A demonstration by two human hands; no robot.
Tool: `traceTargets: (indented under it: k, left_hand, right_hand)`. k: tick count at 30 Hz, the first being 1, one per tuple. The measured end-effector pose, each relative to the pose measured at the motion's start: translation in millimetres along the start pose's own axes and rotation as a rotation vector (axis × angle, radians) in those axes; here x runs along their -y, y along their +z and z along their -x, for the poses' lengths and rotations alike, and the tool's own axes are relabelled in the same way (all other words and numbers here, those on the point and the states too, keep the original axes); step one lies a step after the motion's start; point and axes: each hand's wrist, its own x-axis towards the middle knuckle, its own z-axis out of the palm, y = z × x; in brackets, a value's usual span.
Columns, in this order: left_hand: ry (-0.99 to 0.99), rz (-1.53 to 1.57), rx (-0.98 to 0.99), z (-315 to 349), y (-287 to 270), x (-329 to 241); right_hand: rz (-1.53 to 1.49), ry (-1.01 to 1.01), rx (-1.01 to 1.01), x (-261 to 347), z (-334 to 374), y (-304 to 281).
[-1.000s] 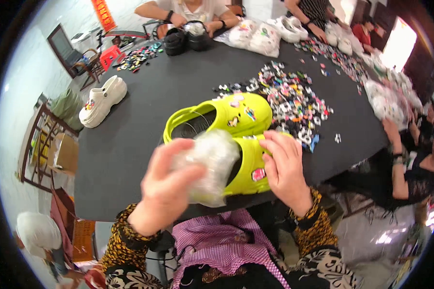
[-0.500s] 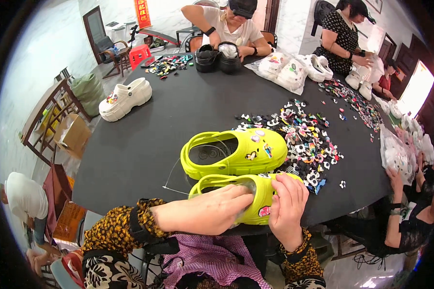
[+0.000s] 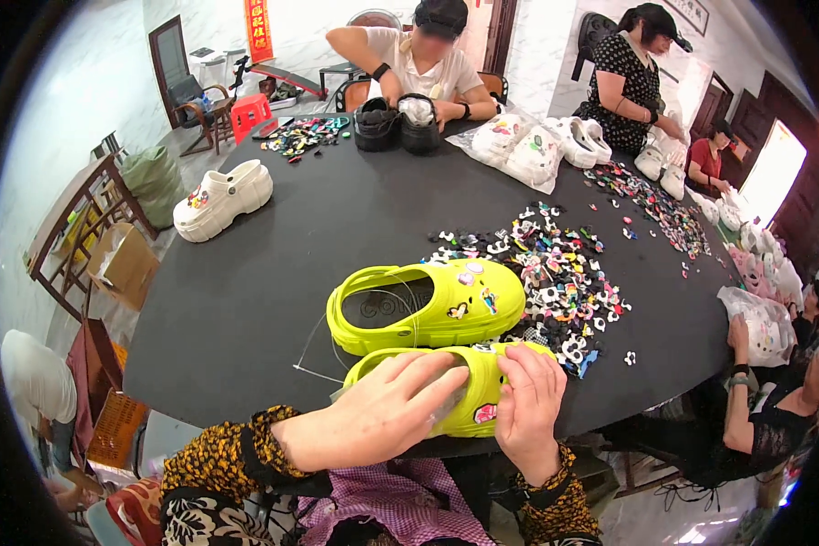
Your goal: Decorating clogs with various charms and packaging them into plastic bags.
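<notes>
Two lime-green clogs lie side by side on the table, toes to the right. The far clog (image 3: 482, 314) bears several charms on its toe and has a dark insole. At the near clog (image 3: 484, 393), my left hand (image 3: 382, 405) reaches fingers-first into the opening, its fingertips partly hidden beside clear plastic. My right hand (image 3: 530, 400) is closed over the toe from the right, fingers on top and thumb nearer me. Whether a charm is between those fingers cannot be seen. A pink charm (image 3: 485, 413) shows on the near clog's side. A thin clear tag cord (image 3: 318, 372) hangs at the heels.
A heap of loose charms (image 3: 564, 282) lies right beyond the clogs. A white clog (image 3: 223, 198) stands at the left edge of the dark table (image 3: 246, 309). Across it, a person handles black shoes (image 3: 397, 124) near bagged white clogs (image 3: 510, 150). Other people work at the right.
The view has shifted slightly, so the table's things sit a little further left and lower. My left hand's fingers have spread and come partly up from the clog's opening.
</notes>
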Motion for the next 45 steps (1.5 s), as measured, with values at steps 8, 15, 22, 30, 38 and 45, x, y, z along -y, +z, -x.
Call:
traceTargets:
  k: [8, 15, 22, 30, 38, 45]
  left_hand:
    - [0.031, -0.213, -0.115, 35.0, -22.3, -23.0]
    - [0.013, -0.130, 0.122, 26.4, -1.5, -8.1]
    - [-0.022, -0.093, 0.211, 20.6, -2.3, -8.1]
    - [-0.089, -0.064, -0.305, 39.9, -51.0, -0.7]
    - [-0.506, 0.378, -0.634, 50.0, -56.6, 106.1]
    - [-0.645, 0.740, -0.753, 67.1, -48.0, 152.9]
  right_hand:
    - [0.008, 0.006, -0.015, 0.2, 0.1, -2.1]
    - [0.009, 0.010, -0.025, 3.1, -2.1, -1.2]
    - [0.020, -0.007, -0.020, 3.0, -1.2, -3.8]
    - [-0.132, -0.052, 0.115, -5.4, -28.6, -35.4]
    - [-0.096, -0.239, 0.376, 9.9, -92.9, -33.2]
    - [0.074, -0.355, 0.771, 16.9, -118.3, -16.0]
